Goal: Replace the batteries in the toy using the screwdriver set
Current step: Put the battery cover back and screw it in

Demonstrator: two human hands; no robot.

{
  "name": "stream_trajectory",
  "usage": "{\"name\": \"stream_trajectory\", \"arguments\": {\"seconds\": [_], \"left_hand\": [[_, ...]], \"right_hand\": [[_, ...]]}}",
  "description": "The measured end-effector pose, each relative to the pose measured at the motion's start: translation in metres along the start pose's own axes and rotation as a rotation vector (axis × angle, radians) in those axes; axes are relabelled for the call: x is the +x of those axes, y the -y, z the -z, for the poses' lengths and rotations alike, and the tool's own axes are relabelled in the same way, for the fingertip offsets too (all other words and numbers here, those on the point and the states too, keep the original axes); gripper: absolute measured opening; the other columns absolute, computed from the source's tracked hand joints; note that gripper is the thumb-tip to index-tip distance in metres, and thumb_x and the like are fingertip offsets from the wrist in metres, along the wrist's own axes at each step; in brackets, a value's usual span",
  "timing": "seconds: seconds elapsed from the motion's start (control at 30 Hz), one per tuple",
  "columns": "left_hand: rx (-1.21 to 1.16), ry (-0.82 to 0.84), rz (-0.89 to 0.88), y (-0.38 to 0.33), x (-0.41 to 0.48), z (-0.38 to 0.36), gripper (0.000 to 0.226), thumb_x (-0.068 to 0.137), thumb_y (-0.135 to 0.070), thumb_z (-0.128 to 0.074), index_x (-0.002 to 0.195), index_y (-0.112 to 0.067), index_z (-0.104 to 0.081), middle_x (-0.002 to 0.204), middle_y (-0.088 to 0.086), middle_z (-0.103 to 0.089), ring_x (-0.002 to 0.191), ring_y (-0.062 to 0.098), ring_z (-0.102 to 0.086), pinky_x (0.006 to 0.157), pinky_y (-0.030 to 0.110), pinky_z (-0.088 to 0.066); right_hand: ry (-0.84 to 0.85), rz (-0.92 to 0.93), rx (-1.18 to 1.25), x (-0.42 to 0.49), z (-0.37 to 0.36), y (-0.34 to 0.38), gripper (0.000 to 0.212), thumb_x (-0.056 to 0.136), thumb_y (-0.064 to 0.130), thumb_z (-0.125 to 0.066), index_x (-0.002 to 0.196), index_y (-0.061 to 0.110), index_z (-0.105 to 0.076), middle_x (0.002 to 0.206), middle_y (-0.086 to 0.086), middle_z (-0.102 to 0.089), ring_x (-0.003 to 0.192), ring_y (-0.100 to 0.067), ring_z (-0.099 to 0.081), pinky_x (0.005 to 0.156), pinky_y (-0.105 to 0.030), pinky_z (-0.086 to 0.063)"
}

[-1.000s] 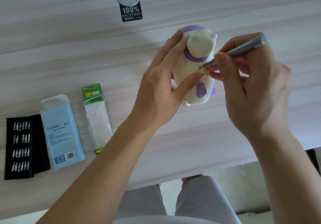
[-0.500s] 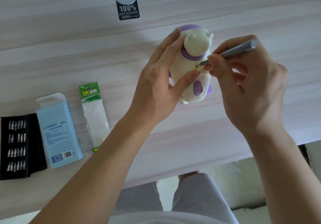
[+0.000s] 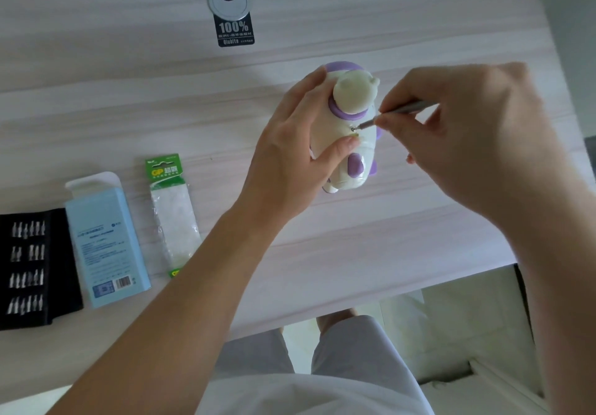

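The left hand (image 3: 290, 163) is wrapping its grip round the toy (image 3: 354, 92) over the surface (image 3: 129, 108); the right hand (image 3: 467, 144) is pinching the screwdriver (image 3: 409, 107), tip seemingly touching a screw (image 3: 353, 128).

Cream toy (image 3: 354, 92): smooth plastic, purple patches, faint sheen. Grey screwdriver (image 3: 407, 108): metal, matt. Pale surface (image 3: 129, 108): wood-grain, matt. At 8 o'clock from the toy, battery pack (image 3: 172, 218): crinkled clear film, glossy green card header. Blue box (image 3: 106, 243): matt card. Black bit case (image 3: 56, 285): bits shiny metal.
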State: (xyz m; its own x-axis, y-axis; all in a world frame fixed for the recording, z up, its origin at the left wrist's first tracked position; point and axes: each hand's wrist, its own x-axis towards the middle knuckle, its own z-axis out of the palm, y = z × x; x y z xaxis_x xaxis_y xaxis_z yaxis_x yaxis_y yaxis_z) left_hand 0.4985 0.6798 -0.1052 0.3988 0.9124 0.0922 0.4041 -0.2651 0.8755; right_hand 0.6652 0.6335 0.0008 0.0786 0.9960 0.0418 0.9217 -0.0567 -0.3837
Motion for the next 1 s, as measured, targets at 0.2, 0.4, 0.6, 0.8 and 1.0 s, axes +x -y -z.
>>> {"name": "stream_trajectory", "arguments": {"seconds": [0.2, 0.4, 0.6, 0.8, 1.0], "left_hand": [[-0.021, -0.001, -0.002, 0.003, 0.000, -0.002, 0.063, 0.088, -0.031, -0.071, 0.146, -0.018, -0.049, 0.154, -0.004, -0.041, 0.139, 0.008, -0.043, 0.107, 0.031, -0.045], [-0.023, -0.018, -0.001, 0.004, -0.001, -0.004, 0.063, 0.088, -0.032, -0.072, 0.145, -0.016, -0.050, 0.154, -0.003, -0.042, 0.139, 0.009, -0.043, 0.111, 0.024, -0.040], [-0.002, -0.019, 0.000, 0.003, -0.001, -0.002, 0.063, 0.088, -0.031, -0.073, 0.145, -0.016, -0.051, 0.154, -0.003, -0.042, 0.138, 0.009, -0.044, 0.110, 0.019, -0.038], [0.023, -0.020, -0.005, 0.001, -0.002, -0.004, 0.064, 0.088, -0.034, -0.070, 0.146, -0.016, -0.049, 0.155, -0.001, -0.041, 0.139, 0.013, -0.044, 0.108, 0.034, -0.045], [0.049, -0.056, -0.001, -0.002, -0.007, -0.010, 0.064, 0.090, -0.031, -0.071, 0.146, -0.012, -0.048, 0.155, 0.002, -0.041, 0.139, 0.017, -0.045, 0.108, 0.036, -0.044]], "right_hand": [[0.058, 0.055, -0.196, -0.002, -0.005, 0.009, 0.013, 0.096, 0.029, -0.057, 0.106, 0.020, -0.059, 0.092, 0.001, -0.067, 0.076, -0.037, -0.061, 0.064, -0.044, -0.052], [0.029, 0.025, -0.295, -0.002, -0.007, 0.010, 0.024, 0.096, 0.037, -0.061, 0.091, 0.014, -0.064, 0.077, -0.009, -0.067, 0.065, -0.040, -0.057, 0.058, -0.039, -0.047], [0.058, -0.041, -0.280, 0.001, -0.007, 0.007, 0.033, 0.096, 0.048, -0.056, 0.093, 0.018, -0.069, 0.075, -0.007, -0.068, 0.067, -0.039, -0.060, 0.060, -0.039, -0.049], [0.093, 0.007, -0.246, 0.000, -0.003, 0.011, 0.016, 0.097, 0.035, -0.056, 0.097, 0.020, -0.060, 0.079, -0.004, -0.069, 0.068, -0.037, -0.060, 0.062, -0.044, -0.052], [0.054, -0.065, -0.284, 0.005, -0.006, 0.000, 0.046, 0.098, 0.054, -0.049, 0.080, 0.015, -0.063, 0.064, -0.009, -0.064, 0.058, -0.036, -0.059, 0.057, -0.042, -0.052]]}}
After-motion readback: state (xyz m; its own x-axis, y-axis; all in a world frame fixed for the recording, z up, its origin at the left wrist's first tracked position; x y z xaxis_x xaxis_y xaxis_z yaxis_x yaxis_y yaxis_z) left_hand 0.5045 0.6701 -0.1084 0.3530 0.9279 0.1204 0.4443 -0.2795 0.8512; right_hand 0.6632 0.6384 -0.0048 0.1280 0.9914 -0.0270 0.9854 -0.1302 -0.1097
